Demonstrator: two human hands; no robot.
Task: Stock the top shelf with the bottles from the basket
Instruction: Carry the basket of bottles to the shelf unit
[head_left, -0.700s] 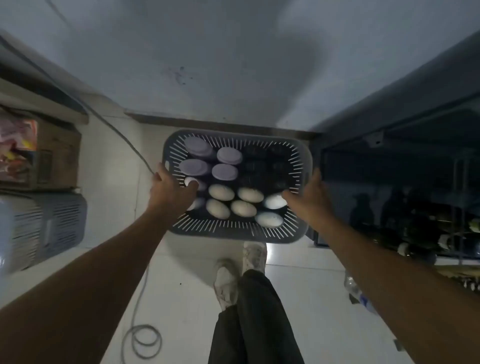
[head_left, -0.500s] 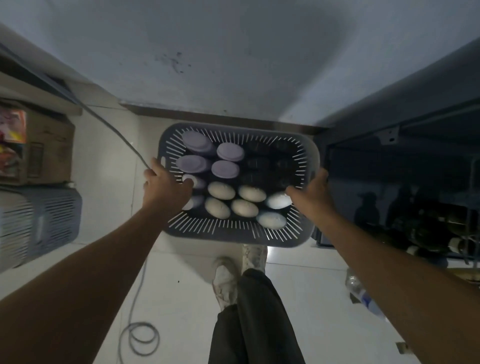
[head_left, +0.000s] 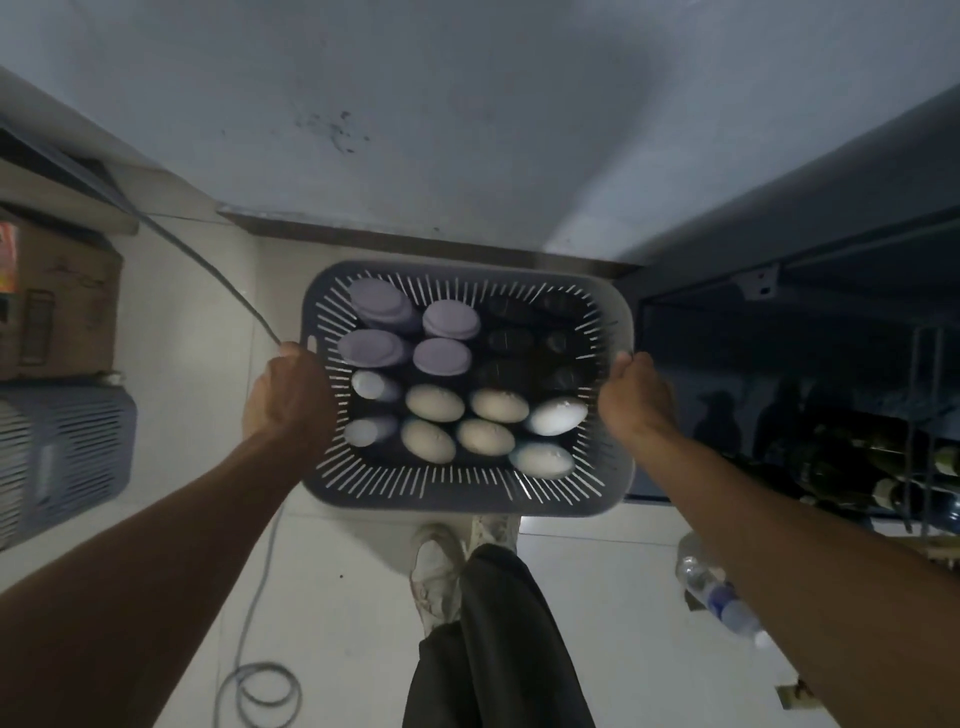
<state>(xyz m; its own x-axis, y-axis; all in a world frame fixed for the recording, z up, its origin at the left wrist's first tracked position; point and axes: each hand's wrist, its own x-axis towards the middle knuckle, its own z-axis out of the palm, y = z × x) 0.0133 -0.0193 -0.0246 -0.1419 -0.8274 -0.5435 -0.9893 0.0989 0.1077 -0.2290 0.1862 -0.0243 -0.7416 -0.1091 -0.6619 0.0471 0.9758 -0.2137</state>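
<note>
I look straight down at a grey slotted basket (head_left: 457, 493) held above the floor. Inside stand several bottles seen from above: purple-capped ones (head_left: 451, 319) at the far left, cream-capped ones (head_left: 434, 402) in the near middle, dark-capped ones (head_left: 511, 340) at the far right. My left hand (head_left: 288, 400) grips the basket's left rim. My right hand (head_left: 631, 397) grips its right rim. A dark metal shelf unit (head_left: 810, 374) with bottles on a lower level stands at the right.
A cardboard box (head_left: 57, 306) and another grey basket (head_left: 62, 457) sit at the left. A cable (head_left: 260, 686) trails across the tiled floor. A clear plastic bottle (head_left: 719, 597) lies on the floor by the shelf. My legs and shoes (head_left: 441, 566) are below the basket.
The basket, gripped at both rims throughout, has come up slightly and sits a little to the left in the view. My hands moved along with it.
</note>
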